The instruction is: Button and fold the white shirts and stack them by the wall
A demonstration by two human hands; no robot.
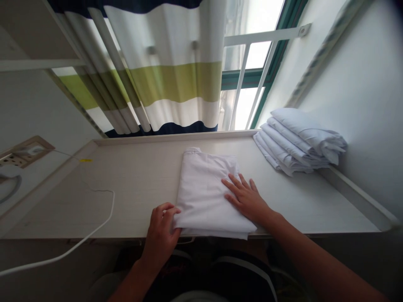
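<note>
A folded white cloth (204,193) lies on the pale desk top, its near edge at the desk's front edge. My left hand (163,228) pinches the cloth's near left corner between thumb and fingers. Spread flat, my right hand (247,199) rests on the right side of the cloth with its fingers apart. Some creases run through the fabric near the right fingertips.
Several folded white cloths are stacked (296,142) at the desk's back right, against the wall. A white cable (110,209) crosses the left of the desk (135,176) from a wall socket (27,153). Behind hangs a striped curtain (176,84) beside a barred window.
</note>
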